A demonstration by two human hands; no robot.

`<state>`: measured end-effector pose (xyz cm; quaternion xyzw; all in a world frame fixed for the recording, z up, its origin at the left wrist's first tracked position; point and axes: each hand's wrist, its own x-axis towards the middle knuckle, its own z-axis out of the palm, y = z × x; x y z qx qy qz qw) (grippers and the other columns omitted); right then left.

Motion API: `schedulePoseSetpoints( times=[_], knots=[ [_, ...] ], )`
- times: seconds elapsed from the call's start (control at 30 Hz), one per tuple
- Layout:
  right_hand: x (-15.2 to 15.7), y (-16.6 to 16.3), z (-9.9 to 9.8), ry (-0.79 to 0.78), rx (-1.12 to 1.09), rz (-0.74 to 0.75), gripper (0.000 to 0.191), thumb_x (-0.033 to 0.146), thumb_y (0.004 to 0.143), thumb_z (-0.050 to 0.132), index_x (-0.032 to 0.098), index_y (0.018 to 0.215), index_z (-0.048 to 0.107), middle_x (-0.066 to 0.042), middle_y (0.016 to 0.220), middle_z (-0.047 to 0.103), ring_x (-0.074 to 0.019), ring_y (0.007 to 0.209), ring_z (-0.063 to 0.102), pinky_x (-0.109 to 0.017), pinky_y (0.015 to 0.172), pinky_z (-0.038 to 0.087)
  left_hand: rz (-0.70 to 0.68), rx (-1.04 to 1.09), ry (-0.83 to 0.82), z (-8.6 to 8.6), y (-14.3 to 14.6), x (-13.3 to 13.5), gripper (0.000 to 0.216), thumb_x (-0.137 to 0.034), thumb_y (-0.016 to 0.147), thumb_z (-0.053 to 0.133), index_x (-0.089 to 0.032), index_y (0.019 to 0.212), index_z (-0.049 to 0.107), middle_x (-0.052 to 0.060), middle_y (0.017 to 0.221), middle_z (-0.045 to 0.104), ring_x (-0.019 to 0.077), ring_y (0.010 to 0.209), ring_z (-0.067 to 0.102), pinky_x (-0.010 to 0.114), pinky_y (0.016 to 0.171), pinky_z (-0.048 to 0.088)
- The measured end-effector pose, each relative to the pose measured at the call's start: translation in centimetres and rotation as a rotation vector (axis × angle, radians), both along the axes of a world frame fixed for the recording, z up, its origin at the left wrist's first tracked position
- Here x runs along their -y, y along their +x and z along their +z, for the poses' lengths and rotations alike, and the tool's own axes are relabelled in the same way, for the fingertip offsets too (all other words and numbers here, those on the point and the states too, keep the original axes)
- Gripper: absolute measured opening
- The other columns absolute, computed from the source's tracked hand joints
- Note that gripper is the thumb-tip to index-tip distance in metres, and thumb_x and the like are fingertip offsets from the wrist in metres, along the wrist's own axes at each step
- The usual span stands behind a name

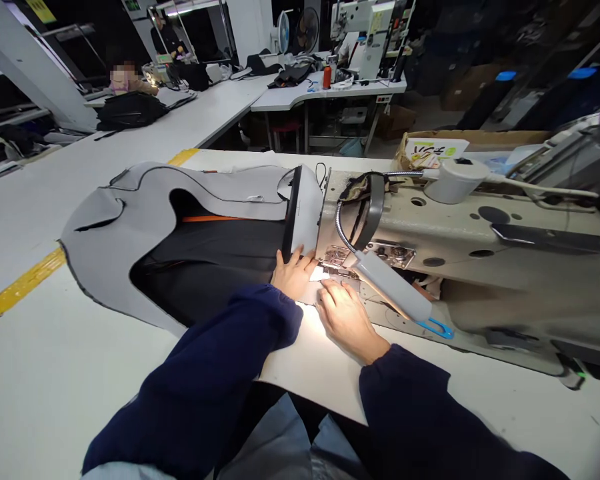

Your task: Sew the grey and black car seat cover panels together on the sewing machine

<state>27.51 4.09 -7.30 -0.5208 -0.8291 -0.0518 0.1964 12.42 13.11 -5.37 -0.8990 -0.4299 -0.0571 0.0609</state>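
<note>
A large piece of light grey and black fabric (pixel 105 247) spreads leftward from the sewing machine (pixel 460 227). Its edge, with a black strip (pixel 292 213), runs toward the presser foot area. My left hand (pixel 294 272) rests on this edge, fingers spread and flat, just left of the needle area. Close in front of the presser foot lies my right hand (pixel 347 320), fingers extended downward onto the machine bed. A small, brightly lit white piece (pixel 320 273) shows between the hands. The grey lamp (pixel 393 287) partly hides the bed, and the needle itself cannot be made out.
A cardboard box (pixel 480 137) with papers stands behind the machine. The white table (pixel 25 373) bears yellow tape (pixel 23 285). Farther back are another sewing machine (pixel 375 40), an orange thread cone (pixel 327 77), a black fabric pile (pixel 130 110) and people at other tables.
</note>
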Motion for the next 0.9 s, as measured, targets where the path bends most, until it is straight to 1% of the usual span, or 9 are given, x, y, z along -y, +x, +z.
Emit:
schedulePoseSetpoints(
  times=[0.23, 0.37, 0.57, 0.63, 0.7, 0.73, 0.8, 0.87, 0.9],
  knots=[
    [0.3, 0.4, -0.4, -0.003, -0.038, 0.024, 0.023, 0.016, 0.094, 0.039, 0.012, 0.103, 0.059, -0.015, 0.118, 0.058, -0.0251, 0.117, 0.049, -0.043, 0.104, 0.034, 0.016, 0.023, -0.022, -0.2, 0.5, -1.8, 0.044, -0.012, 0.094, 0.03, -0.024, 0.13, 0.051, 0.008, 0.141, 0.048, 0.0286, 0.141, 0.022, 0.071, 0.103, 0.025],
    [0.4, 0.5, -0.5, 0.011, -0.073, 0.025, 0.022, 0.014, 0.093, 0.039, 0.013, 0.105, 0.058, -0.014, 0.119, 0.058, -0.025, 0.119, 0.048, -0.044, 0.104, 0.034, 0.019, 0.047, -0.048, -0.3, 0.5, -1.8, 0.046, -0.013, 0.093, 0.03, -0.026, 0.133, 0.049, 0.006, 0.144, 0.045, 0.0293, 0.141, 0.021, 0.07, 0.105, 0.023],
    [0.3, 0.4, -0.4, 0.023, -0.101, 0.026, 0.019, 0.017, 0.094, 0.041, 0.013, 0.103, 0.058, -0.014, 0.115, 0.059, -0.0246, 0.115, 0.051, -0.044, 0.101, 0.036, 0.011, 0.136, -0.123, -0.5, 0.3, -1.1, 0.048, -0.011, 0.091, 0.031, -0.024, 0.134, 0.047, 0.007, 0.144, 0.044, 0.0281, 0.142, 0.02, 0.07, 0.108, 0.016],
    [0.3, 0.5, -0.3, 0.031, -0.127, 0.024, 0.018, 0.017, 0.094, 0.041, 0.014, 0.1, 0.058, -0.013, 0.112, 0.061, -0.0238, 0.112, 0.052, -0.044, 0.099, 0.037, -0.015, 0.207, -0.187, 0.1, -0.3, -1.2, 0.052, -0.009, 0.086, 0.038, -0.027, 0.133, 0.049, 0.004, 0.149, 0.038, 0.027, 0.142, 0.019, 0.068, 0.11, 0.014],
    [0.4, 0.6, -0.3, 0.039, -0.168, 0.019, 0.018, 0.017, 0.094, 0.041, 0.016, 0.097, 0.059, -0.011, 0.108, 0.061, -0.0224, 0.106, 0.053, -0.043, 0.098, 0.038, -0.029, 0.342, -0.252, 1.0, -1.0, -2.0, 0.06, -0.009, 0.076, 0.049, -0.028, 0.133, 0.049, 0.001, 0.154, 0.026, 0.027, 0.144, 0.016, 0.06, 0.114, 0.016],
    [0.5, 0.7, -0.3, 0.043, -0.184, 0.019, 0.018, 0.017, 0.094, 0.041, 0.016, 0.096, 0.059, -0.01, 0.106, 0.062, -0.0217, 0.104, 0.053, -0.042, 0.097, 0.038, 0.003, 0.444, -0.275, 1.6, -1.4, -2.6, 0.065, -0.01, 0.072, 0.053, -0.027, 0.135, 0.047, 0.001, 0.156, 0.021, 0.0268, 0.144, 0.015, 0.054, 0.116, 0.019],
    [0.5, 0.7, -0.3, 0.057, -0.196, 0.024, 0.017, 0.017, 0.093, 0.042, 0.016, 0.094, 0.059, -0.009, 0.103, 0.062, -0.0212, 0.098, 0.053, -0.041, 0.093, 0.041, 0.191, 0.658, -0.342, 2.7, -2.0, -4.4, 0.073, -0.013, 0.071, 0.056, -0.024, 0.141, 0.039, 0.004, 0.156, 0.02, 0.0246, 0.143, 0.02, 0.04, 0.115, 0.028],
    [0.4, 0.6, -0.3, 0.076, -0.186, 0.038, 0.016, 0.017, 0.093, 0.043, 0.015, 0.093, 0.059, -0.009, 0.101, 0.062, -0.0213, 0.096, 0.054, -0.041, 0.089, 0.043, 0.436, 0.785, -0.435, 3.4, -2.0, -6.4, 0.067, -0.02, 0.078, 0.054, -0.02, 0.142, 0.035, 0.01, 0.149, 0.035, 0.0232, 0.135, 0.038, 0.034, 0.107, 0.039],
    [0.3, 0.6, -0.4, 0.086, -0.181, 0.049, 0.015, 0.017, 0.092, 0.044, 0.015, 0.093, 0.059, -0.01, 0.1, 0.062, -0.0215, 0.095, 0.054, -0.041, 0.088, 0.043, 0.523, 0.801, -0.485, 3.6, -1.8, -7.3, 0.06, -0.024, 0.081, 0.053, -0.018, 0.139, 0.039, 0.013, 0.14, 0.046, 0.0236, 0.127, 0.047, 0.033, 0.102, 0.043]
  ],
)
